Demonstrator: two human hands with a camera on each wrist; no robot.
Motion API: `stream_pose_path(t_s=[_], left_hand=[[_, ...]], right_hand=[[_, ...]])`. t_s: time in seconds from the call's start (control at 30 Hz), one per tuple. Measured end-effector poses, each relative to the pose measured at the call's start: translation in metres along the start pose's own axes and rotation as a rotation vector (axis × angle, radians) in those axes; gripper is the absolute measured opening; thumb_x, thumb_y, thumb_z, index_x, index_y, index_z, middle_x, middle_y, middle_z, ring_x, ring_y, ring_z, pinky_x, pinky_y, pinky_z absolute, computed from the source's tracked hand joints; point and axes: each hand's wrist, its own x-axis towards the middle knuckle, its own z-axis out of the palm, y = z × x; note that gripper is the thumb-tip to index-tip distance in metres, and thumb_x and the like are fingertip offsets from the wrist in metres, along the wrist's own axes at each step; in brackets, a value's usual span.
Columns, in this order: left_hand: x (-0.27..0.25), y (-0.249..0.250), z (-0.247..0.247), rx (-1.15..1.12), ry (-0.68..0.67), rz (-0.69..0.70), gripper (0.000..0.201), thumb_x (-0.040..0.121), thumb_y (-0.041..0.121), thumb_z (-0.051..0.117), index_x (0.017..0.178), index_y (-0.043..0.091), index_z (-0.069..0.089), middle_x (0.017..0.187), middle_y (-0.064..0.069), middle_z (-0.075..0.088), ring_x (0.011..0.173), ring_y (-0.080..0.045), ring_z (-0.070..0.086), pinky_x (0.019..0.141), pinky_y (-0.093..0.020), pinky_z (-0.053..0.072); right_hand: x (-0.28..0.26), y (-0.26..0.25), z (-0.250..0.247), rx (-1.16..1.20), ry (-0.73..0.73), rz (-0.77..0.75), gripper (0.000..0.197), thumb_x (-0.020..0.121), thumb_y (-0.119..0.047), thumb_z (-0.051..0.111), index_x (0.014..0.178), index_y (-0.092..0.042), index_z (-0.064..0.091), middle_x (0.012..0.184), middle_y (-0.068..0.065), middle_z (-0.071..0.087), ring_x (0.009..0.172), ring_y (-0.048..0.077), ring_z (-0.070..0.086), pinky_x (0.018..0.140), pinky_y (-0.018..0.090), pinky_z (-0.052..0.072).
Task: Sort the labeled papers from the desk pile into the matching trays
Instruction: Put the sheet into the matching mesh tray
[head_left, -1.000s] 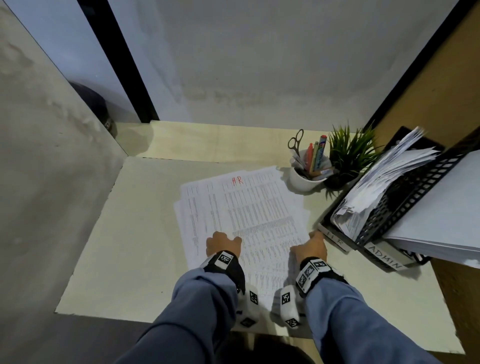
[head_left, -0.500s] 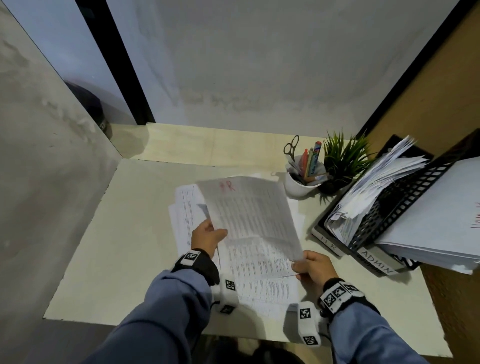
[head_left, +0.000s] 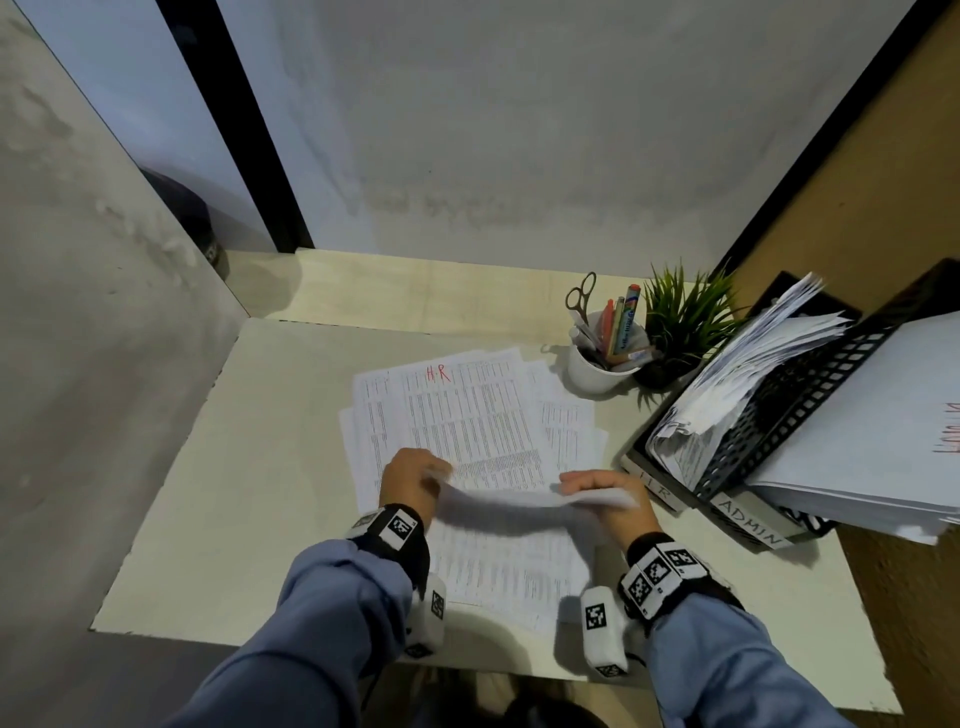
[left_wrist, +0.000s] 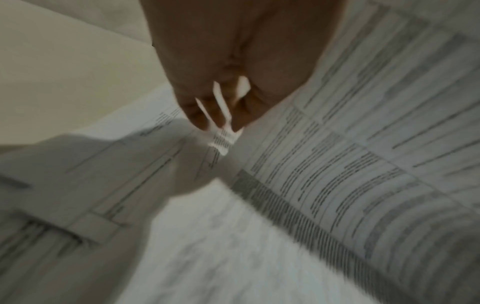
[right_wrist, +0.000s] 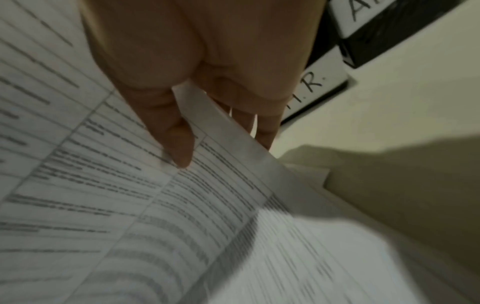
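Observation:
A pile of printed papers (head_left: 467, 415) lies on the desk; its top sheet has "H.R" in red at the far edge. Just above the pile's near half I hold one printed sheet (head_left: 519, 500), seen almost edge-on and blurred. My left hand (head_left: 431, 475) pinches its left edge, and my right hand (head_left: 576, 486) pinches its right edge. In the left wrist view the fingers (left_wrist: 207, 107) clamp a paper corner (left_wrist: 223, 137). In the right wrist view the thumb (right_wrist: 179, 144) presses on the sheet (right_wrist: 130, 195). Black mesh trays labelled H.R (head_left: 655, 486) and ADMIN (head_left: 748, 522) stand to the right.
A white cup (head_left: 597, 366) with pens and scissors and a small green plant (head_left: 680, 322) stand behind the pile. The trays hold thick, tilted paper stacks (head_left: 737, 389). Walls close in the desk at the left and back; a brown panel stands at the right.
The lifted sheet, held up and facing me half a second ago, now lies nearly flat and lower over the pile. Both hands have moved closer to level with each other.

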Motion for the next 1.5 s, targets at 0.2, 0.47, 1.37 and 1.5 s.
stream_pose_path(t_s=[0.2,0.47,1.37,1.5], left_hand=[[0.008,-0.004,-0.003,0.151,0.291,-0.332,0.057,0.082,0.021,0.064,0.131,0.003,0.043,0.132,-0.019,0.047,0.116,-0.038,0.051,0.097,-0.043,0.043],[0.009,-0.002,-0.004,0.11,0.128,-0.349,0.06,0.073,0.035,0.072,0.117,0.002,0.049,0.116,-0.014,0.053,0.101,-0.03,0.057,0.076,-0.029,0.039],[-0.027,-0.001,-0.031,-0.136,0.039,0.122,0.041,0.077,-0.023,0.04,0.059,0.01,0.058,0.063,-0.003,0.056,0.063,-0.015,0.049,0.057,-0.011,0.041],[-0.028,-0.01,-0.028,-0.217,-0.036,0.031,0.046,0.073,-0.024,0.038,0.05,0.009,0.06,0.058,-0.007,0.057,0.065,-0.021,0.051,0.071,-0.029,0.041]], right_hand=[[-0.004,0.033,0.003,0.051,-0.008,0.218,0.037,0.067,0.025,0.048,0.049,-0.003,0.066,0.125,0.022,0.057,0.123,0.039,0.047,0.103,0.053,0.035],[-0.003,0.035,0.008,0.124,0.038,0.211,0.031,0.069,0.024,0.04,0.055,0.007,0.062,0.132,0.029,0.048,0.129,0.044,0.039,0.109,0.063,0.021],[0.001,0.005,0.0,0.084,0.228,0.265,0.02,0.075,0.016,0.057,0.077,-0.003,0.062,0.068,0.007,0.061,0.071,0.024,0.056,0.061,0.029,0.045],[0.009,0.011,0.0,0.115,0.263,0.265,0.025,0.076,0.007,0.064,0.096,-0.008,0.066,0.092,0.011,0.066,0.086,0.027,0.059,0.069,0.034,0.045]])
